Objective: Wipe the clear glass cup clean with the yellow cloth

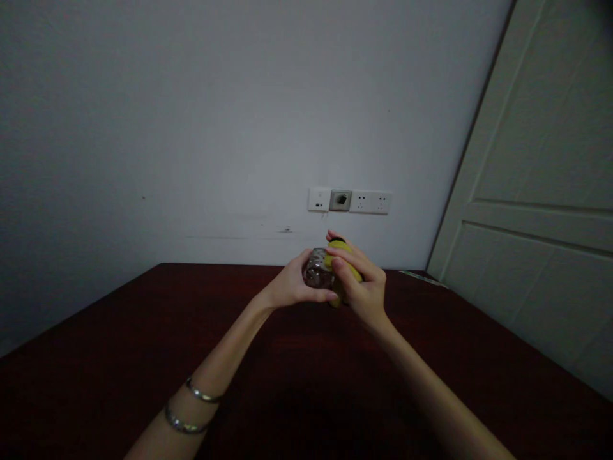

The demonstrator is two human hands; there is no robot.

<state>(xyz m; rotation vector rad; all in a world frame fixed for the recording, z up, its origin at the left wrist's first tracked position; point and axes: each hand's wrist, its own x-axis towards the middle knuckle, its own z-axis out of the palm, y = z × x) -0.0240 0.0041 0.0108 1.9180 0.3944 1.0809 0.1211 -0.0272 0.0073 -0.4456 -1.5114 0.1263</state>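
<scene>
Above the table, my left hand (pixel 292 281) is wrapped around a clear, shiny jar (pixel 318 271) that lies tilted on its side. Its thumb reaches along the near side of the jar. My right hand (pixel 366 281) grips a yellow cloth (pixel 345 250) with a dark edge, bunched against the right end of the jar. Part of the yellow material hangs below the fingers. The cloth and the hand hide that end of the jar, so I cannot tell whether it has a lid.
The dark red table (pixel 268 383) stretches out below both arms. A pale wall (pixel 215 128) stands behind it, with a row of sockets (pixel 371 202). A panelled door (pixel 536 211) rises on the right. A thin flat strip (pixel 424 278) lies at the table's far right edge.
</scene>
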